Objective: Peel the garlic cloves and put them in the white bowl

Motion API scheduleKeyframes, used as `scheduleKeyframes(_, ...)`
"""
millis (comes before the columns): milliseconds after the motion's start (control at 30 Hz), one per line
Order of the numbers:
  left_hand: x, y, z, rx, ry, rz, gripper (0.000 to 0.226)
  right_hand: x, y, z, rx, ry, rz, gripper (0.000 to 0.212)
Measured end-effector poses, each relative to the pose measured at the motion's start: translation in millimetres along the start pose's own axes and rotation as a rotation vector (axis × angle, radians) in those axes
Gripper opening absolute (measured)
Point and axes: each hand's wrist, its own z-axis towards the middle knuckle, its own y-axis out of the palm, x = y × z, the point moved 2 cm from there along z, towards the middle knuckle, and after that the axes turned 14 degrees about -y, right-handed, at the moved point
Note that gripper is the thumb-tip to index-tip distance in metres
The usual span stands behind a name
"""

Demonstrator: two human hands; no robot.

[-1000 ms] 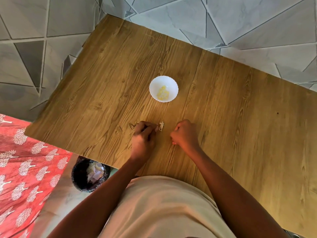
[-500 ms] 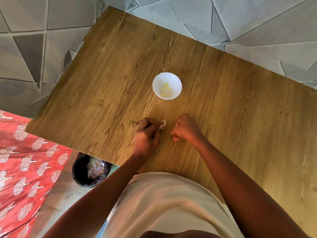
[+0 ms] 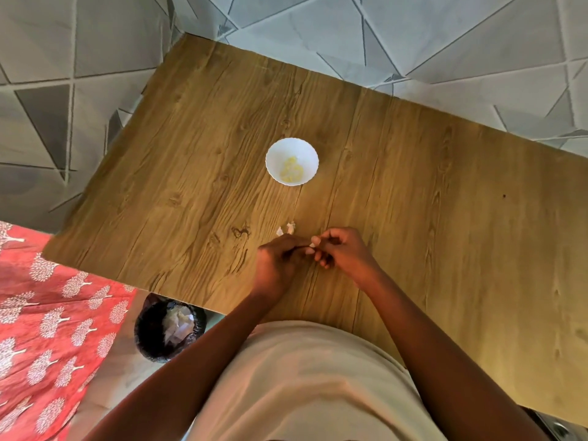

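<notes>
Garlic clove (image 3: 311,245) is pinched between my hands, left hand (image 3: 280,262) and right hand (image 3: 342,249), mid-peel; next, carry it to twelve o'clock, white bowl (image 3: 291,147).

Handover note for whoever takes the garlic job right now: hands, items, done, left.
Left hand and right hand: together above the table, both pinching a small pale garlic clove between the fingertips.
White bowl: beyond the hands, holds yellowish peeled cloves.
Two pale garlic bits lie on the table just ahead of the hands; clove or skin, cannot tell.
Done: some cloves in the bowl.
Left: peel the held clove, bowl it, check the bits.
</notes>
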Motion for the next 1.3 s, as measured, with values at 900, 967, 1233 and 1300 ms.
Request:
scheduleKeyframes(900,25.1,2.7,1.0,0.014,0.055,0.027,0.014,1.9,7.4,-9.8,0.184,-0.166,0.001,0.035)
scheduleKeyframes(967,25.9,0.8,2.5,0.006,0.118,0.06,0.016,0.6,6.7,-10.8,0.184,-0.146,0.048,0.034)
scheduleKeyframes(1233,29.6,-3.3,2.6,-0.01,0.105,0.084,0.008,-6.6,11.2,-13.3,0.158,-0.266,-0.073,0.038)
scheduleKeyframes(1300,31.7,-1.0,1.9,0.011,0.062,0.076,0.007,-7.7,12.0,-14.0,0.176,-0.305,-0.113,0.038)
